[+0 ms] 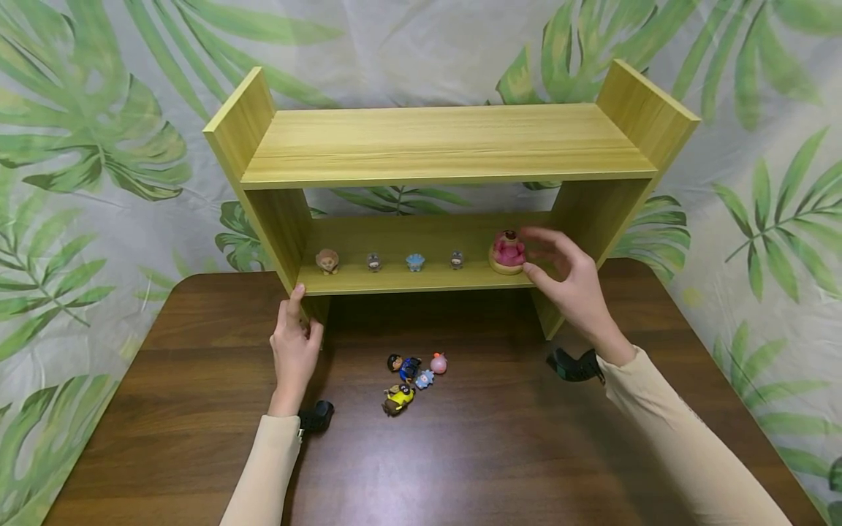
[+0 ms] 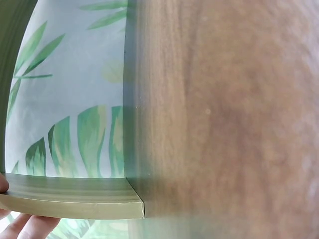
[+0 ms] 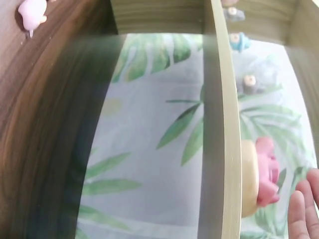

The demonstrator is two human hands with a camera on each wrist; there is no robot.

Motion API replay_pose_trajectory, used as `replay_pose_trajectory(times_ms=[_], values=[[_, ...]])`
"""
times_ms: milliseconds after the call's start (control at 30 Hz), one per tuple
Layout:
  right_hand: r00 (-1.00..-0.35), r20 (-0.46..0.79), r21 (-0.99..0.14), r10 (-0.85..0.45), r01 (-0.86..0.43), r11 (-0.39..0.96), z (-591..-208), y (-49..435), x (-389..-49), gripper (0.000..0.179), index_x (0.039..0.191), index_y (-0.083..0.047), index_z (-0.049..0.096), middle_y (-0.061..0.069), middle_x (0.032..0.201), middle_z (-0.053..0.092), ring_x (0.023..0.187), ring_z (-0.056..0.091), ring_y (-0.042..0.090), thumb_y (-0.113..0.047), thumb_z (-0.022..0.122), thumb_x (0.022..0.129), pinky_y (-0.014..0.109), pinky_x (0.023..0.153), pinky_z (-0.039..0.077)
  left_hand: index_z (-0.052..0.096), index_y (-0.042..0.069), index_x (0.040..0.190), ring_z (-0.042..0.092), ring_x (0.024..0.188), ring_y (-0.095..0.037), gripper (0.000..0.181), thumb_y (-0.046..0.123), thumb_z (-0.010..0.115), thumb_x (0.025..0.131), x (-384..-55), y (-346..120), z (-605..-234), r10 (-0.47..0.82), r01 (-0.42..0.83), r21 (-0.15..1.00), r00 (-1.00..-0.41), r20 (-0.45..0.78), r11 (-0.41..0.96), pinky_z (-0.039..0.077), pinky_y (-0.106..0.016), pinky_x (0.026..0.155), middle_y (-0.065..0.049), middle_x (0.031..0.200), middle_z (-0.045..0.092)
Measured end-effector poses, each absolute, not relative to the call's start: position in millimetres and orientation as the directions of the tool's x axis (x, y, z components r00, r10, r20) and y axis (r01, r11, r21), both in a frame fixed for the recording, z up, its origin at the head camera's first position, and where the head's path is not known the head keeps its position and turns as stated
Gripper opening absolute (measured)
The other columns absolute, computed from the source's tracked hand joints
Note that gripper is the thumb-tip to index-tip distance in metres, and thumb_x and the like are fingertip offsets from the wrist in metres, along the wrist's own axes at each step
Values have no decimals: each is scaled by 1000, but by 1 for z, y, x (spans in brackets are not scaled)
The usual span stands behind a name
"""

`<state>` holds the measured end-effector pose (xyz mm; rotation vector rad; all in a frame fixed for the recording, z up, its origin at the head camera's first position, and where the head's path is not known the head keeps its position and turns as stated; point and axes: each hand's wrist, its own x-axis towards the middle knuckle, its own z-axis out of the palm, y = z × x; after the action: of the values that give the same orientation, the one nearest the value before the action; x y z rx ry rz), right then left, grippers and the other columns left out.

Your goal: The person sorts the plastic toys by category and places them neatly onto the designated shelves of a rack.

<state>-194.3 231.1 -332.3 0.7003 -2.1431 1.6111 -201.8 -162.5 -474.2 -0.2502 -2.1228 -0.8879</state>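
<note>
A pink figurine on a round yellow base [image 1: 509, 252] stands at the right end of the middle board of a wooden shelf [image 1: 447, 146]. Beside it is my right hand [image 1: 569, 281], thumb and fingers spread; the right wrist view shows a gap between the fingers [image 3: 297, 214] and the pink figurine [image 3: 268, 172]. My left hand [image 1: 296, 351] holds the front edge of the shelf's left side panel, with the thumb on the inner face and fingers [image 2: 37, 226] on the outer face.
Along the middle board stand a tan figurine [image 1: 327, 261], a small grey one [image 1: 373, 262], a blue one [image 1: 415, 262] and another grey one [image 1: 457, 259]. Several small toys, including a yellow-clad figure [image 1: 398, 399] and a pink one [image 1: 438, 363], lie on the brown table [image 1: 500, 446].
</note>
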Motion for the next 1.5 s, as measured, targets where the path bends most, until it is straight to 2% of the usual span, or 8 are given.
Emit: replay_pose_trajectory(times_ms=[267, 533, 767, 1100, 1500], values=[[-778, 590, -761, -218, -626, 173, -339, 222, -184, 42, 128, 10, 51, 22, 123, 54, 107, 54, 24, 13, 57, 87, 26, 88, 43, 30, 36, 143, 34, 52, -18, 81, -11, 53, 82, -202, -163, -474, -113, 442, 506, -661, 742, 741, 31, -35, 46, -16, 94, 47], [-784, 561, -770, -268, -612, 178, -347, 214, -177, 41, 128, 11, 50, 22, 118, 57, 104, 56, 24, 16, 55, 87, 25, 86, 45, 31, 34, 142, 35, 52, -20, 78, -10, 53, 82, -202, -162, -474, -118, 444, 510, -659, 743, 736, 32, -36, 47, -16, 95, 48], [-784, 551, -783, -286, -605, 148, -362, 206, -176, 40, 125, 8, 54, 27, 113, 58, 100, 59, 21, 17, 55, 86, 24, 82, 47, 31, 35, 142, 36, 53, -20, 78, -10, 53, 82, -202, -162, -475, -121, 442, 514, -660, 742, 735, 33, -37, 47, -16, 95, 48], [-802, 485, -815, -349, -559, 152, -380, 193, -168, 40, 125, 4, 55, 15, 113, 60, 96, 60, 25, 14, 57, 87, 27, 83, 49, 30, 35, 143, 37, 53, -21, 78, -10, 53, 83, -202, -162, -475, -122, 440, 512, -660, 742, 738, 33, -38, 47, -17, 97, 49], [-837, 389, -848, -386, -489, 204, -408, 180, -162, 37, 124, -2, 57, 15, 113, 62, 93, 62, 29, 7, 60, 88, 30, 83, 49, 29, 36, 143, 36, 53, -20, 79, -10, 53, 83, -202, -162, -475, -117, 442, 510, -661, 741, 738, 32, -36, 47, -17, 96, 49]])
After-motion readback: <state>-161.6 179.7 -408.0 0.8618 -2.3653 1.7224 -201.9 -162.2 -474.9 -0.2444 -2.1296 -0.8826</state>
